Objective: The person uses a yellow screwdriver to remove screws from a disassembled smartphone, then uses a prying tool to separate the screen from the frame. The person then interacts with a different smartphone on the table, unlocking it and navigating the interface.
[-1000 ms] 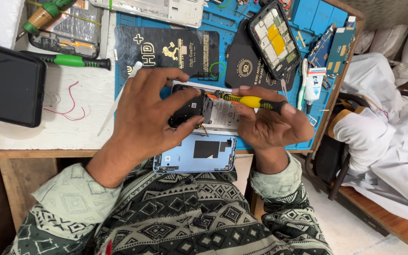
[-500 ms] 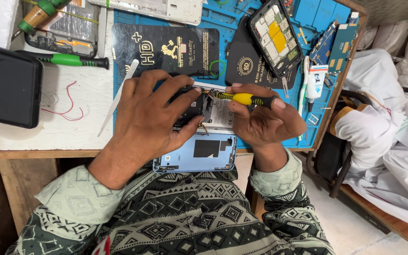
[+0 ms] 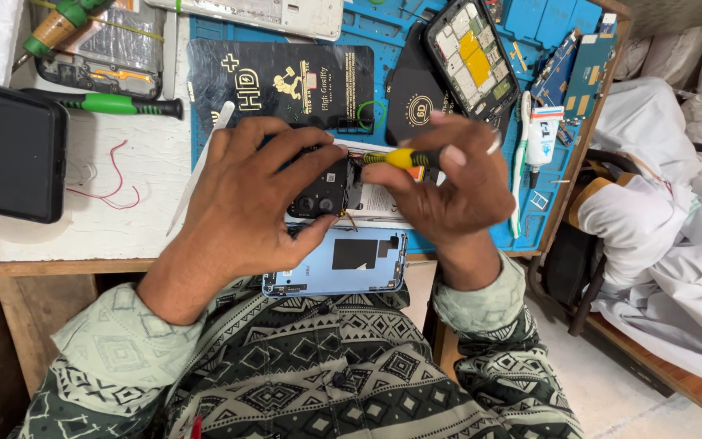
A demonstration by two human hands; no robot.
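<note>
Opened phone pinned under my left hand, small screwdriver working in my right.

My left hand (image 3: 245,199) clamps thumb and fingers around the opened phone (image 3: 343,191) at the blue mat's (image 3: 530,228) near edge; my right hand (image 3: 448,191) pinches the yellow-handled screwdriver (image 3: 400,158) shut between thumb and fingertips, tip at the phone's dark camera block. I judge the phone light, stiff, fragile inside, best gripped by its edges. The blue back cover (image 3: 339,264) lies just beside it toward me, a white pry stick (image 3: 198,171) passes under my left hand, and a second opened phone (image 3: 469,57) sits further back.
</note>
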